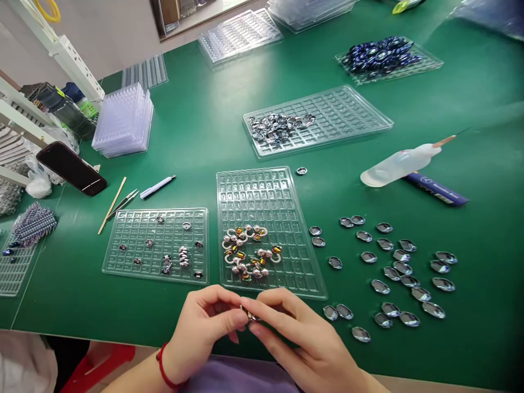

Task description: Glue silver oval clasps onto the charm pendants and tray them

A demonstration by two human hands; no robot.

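Note:
My left hand (213, 316) and my right hand (301, 330) meet at the table's front edge. Between their fingertips they pinch a small shiny silver piece (251, 315), mostly covered by the fingers, so its exact kind is unclear. Just beyond lies a clear compartment tray (262, 188) with a cluster of ring-like pieces (249, 251) bearing silver balls and amber stones. A smaller clear tray (135, 232) to its left carries several small metal settings (183, 256). Many oval silver-grey faceted stones (380, 286) are scattered to the right of my right hand.
A squeeze bottle with a needle tip (393, 168) rests on a blue box (440, 191). Farther back are trays of dark stones (278, 128) and blue pieces (380, 54). Tweezers (125, 202), a wooden stick (111, 206), a white pen (156, 187), a phone (71, 168) and stacked trays (123, 120) are left.

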